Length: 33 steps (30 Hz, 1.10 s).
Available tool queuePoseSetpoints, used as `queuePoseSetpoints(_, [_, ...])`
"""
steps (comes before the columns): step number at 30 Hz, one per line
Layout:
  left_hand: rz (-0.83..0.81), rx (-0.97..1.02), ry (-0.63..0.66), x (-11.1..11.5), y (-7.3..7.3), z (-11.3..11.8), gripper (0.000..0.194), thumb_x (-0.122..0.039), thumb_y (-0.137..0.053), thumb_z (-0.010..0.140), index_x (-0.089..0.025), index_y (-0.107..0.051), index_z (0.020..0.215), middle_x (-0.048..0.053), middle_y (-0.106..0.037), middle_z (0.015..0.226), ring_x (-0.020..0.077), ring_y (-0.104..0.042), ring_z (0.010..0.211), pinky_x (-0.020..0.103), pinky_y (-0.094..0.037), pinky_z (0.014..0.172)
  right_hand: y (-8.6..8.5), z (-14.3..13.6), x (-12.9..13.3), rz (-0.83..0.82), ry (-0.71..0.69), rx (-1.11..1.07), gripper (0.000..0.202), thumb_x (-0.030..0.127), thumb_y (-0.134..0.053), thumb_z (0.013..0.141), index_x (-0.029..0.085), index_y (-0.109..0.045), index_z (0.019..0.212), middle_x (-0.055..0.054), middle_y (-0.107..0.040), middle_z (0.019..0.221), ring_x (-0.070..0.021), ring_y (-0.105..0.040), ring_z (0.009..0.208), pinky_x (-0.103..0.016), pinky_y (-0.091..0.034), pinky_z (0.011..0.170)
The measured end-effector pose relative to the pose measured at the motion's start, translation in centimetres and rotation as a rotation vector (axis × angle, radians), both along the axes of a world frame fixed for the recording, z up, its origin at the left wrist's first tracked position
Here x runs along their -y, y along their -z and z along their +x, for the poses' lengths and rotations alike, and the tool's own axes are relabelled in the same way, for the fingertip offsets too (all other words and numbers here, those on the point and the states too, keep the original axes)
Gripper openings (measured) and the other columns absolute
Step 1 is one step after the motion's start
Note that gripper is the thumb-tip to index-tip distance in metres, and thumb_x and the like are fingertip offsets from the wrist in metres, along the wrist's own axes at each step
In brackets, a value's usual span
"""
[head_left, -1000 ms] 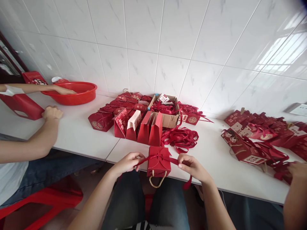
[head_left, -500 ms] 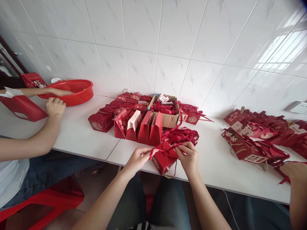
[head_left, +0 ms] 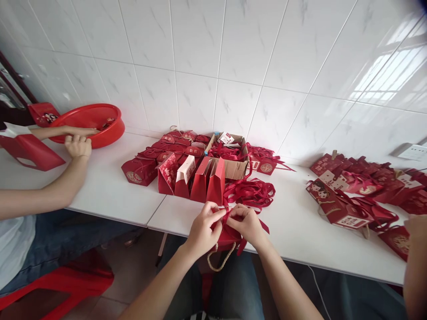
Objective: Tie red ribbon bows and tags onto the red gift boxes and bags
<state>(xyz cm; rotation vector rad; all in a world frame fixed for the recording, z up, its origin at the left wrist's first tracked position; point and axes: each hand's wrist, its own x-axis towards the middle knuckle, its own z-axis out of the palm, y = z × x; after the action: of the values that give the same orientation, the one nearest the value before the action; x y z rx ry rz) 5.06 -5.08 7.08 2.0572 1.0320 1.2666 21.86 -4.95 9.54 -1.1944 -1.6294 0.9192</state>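
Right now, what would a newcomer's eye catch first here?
Probably the left hand and right hand in the centre, pinching red ribbon over a small box at the table's front edge. Next, likely the big red tub at far left, then the ribbon heap just beyond the hands.

On the tabletop (head_left: 300, 213), the basin (head_left: 113, 137) stands at left. In the middle, the carton (head_left: 235, 170) has ribbons (head_left: 229, 152) inside. Before it, toward left, four boxes (head_left: 199, 186) stand in a row; the ribbon heap (head_left: 251, 193) lies at their right. More boxes (head_left: 347, 213) are at far right.
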Motion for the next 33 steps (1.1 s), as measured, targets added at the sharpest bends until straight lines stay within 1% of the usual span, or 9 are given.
queuePoseSetpoints(2, [0.029, -0.004, 0.055, -0.4, 0.1, -0.4, 0.029, -0.016, -0.046, 0.090, -0.021, -0.068, 0.109, 0.009, -0.053, 0.102, 0.0173, -0.060, 0.088, 0.032, -0.051, 0.080, -0.2, 0.2, -0.1, -0.036, -0.036, 0.004, 0.012, 0.024, -0.065, 0.071, 0.019, -0.064, 0.060, -0.001, -0.058, 0.070, -0.0158, -0.052, 0.069, -0.030, -0.044, 0.068])
queuePoseSetpoints(6, [0.049, -0.012, 0.162, -1.3, -0.1, -1.0, 0.026, -0.018, -0.045, 0.093, -0.021, -0.070, 0.099, 0.007, -0.057, 0.097, 0.0166, -0.060, 0.089, 0.030, -0.052, 0.079, -0.3, 0.6, -0.4, -0.112, -0.115, 0.006, 0.012, 0.024, -0.064, 0.069, 0.018, -0.061, 0.059, 0.000, -0.055, 0.065, -0.0143, -0.049, 0.063, -0.028, -0.042, 0.058])
queuePoseSetpoints(9, [0.034, -0.020, 0.185, -1.7, -0.4, -1.1, 0.021, -0.019, -0.049, 0.092, -0.020, -0.069, 0.093, 0.006, -0.059, 0.092, 0.0158, -0.060, 0.086, 0.028, -0.052, 0.078, -0.2, 0.8, -0.5, -0.134, -0.148, 0.003, 0.009, 0.024, -0.067, 0.067, 0.018, -0.064, 0.061, 0.000, -0.056, 0.066, -0.0146, -0.051, 0.064, -0.028, -0.042, 0.058])
queuePoseSetpoints(16, [0.004, -0.043, 0.082, -1.4, -0.9, -1.3, 0.016, -0.023, -0.053, 0.090, -0.020, -0.067, 0.084, 0.005, -0.057, 0.091, 0.0162, -0.060, 0.083, 0.028, -0.051, 0.079, 0.0, 1.1, 0.1, -0.100, -0.109, -0.034, 0.014, 0.033, -0.071, 0.071, 0.020, -0.069, 0.067, -0.001, -0.059, 0.075, -0.0154, -0.053, 0.070, -0.031, -0.043, 0.069])
queuePoseSetpoints(20, [0.000, -0.063, -0.056, -1.7, -0.5, -3.3, 0.019, -0.030, -0.052, 0.091, -0.021, -0.068, 0.084, 0.006, -0.055, 0.093, 0.0203, -0.056, 0.091, 0.033, -0.047, 0.087, 0.9, 2.7, 0.5, -0.081, -0.024, -0.075, 0.021, 0.036, -0.071, 0.071, 0.020, -0.062, 0.062, -0.001, -0.055, 0.075, -0.0162, -0.050, 0.072, -0.031, -0.042, 0.069])
queuePoseSetpoints(23, [-0.017, -0.069, -0.140, -1.9, 0.4, -4.7, 0.019, -0.033, -0.052, 0.090, -0.022, -0.067, 0.083, 0.006, -0.052, 0.093, 0.0230, -0.053, 0.096, 0.037, -0.044, 0.092, 1.9, 3.8, 0.9, -0.111, 0.019, -0.099, 0.026, 0.038, -0.072, 0.070, 0.019, -0.057, 0.059, -0.001, -0.053, 0.072, -0.0143, -0.046, 0.065, -0.029, -0.039, 0.061])
queuePoseSetpoints(27, [-0.088, -0.070, -0.099, -1.4, 1.4, -4.8, 0.020, -0.034, -0.046, 0.094, -0.021, -0.060, 0.088, 0.006, -0.053, 0.097, 0.0215, -0.054, 0.101, 0.034, -0.043, 0.094, 2.8, 3.9, 1.5, -0.161, 0.041, -0.145, 0.031, 0.044, -0.068, 0.075, 0.019, -0.054, 0.064, 0.000, -0.052, 0.069, -0.0127, -0.042, 0.061, -0.027, -0.035, 0.057])
queuePoseSetpoints(30, [-0.154, -0.083, -0.033, -0.9, 1.6, -4.4, 0.021, -0.035, -0.040, 0.096, -0.021, -0.053, 0.088, 0.007, -0.055, 0.105, 0.0198, -0.055, 0.104, 0.030, -0.046, 0.091, 2.8, 3.7, 1.8, -0.183, 0.064, -0.166, 0.030, 0.048, -0.065, 0.079, 0.019, -0.060, 0.071, -0.001, -0.055, 0.071, -0.0136, -0.044, 0.064, -0.027, -0.036, 0.058])
queuePoseSetpoints(33, [-0.186, -0.119, 0.015, -0.5, 1.4, -4.1, 0.021, -0.038, -0.043, 0.095, -0.021, -0.050, 0.085, 0.007, -0.054, 0.107, 0.0207, -0.052, 0.114, 0.030, -0.045, 0.095, 2.9, 3.7, 2.1, -0.200, 0.098, -0.173, 0.031, 0.050, -0.065, 0.079, 0.019, -0.065, 0.076, -0.006, -0.061, 0.086, -0.0166, -0.050, 0.072, -0.028, -0.037, 0.060])
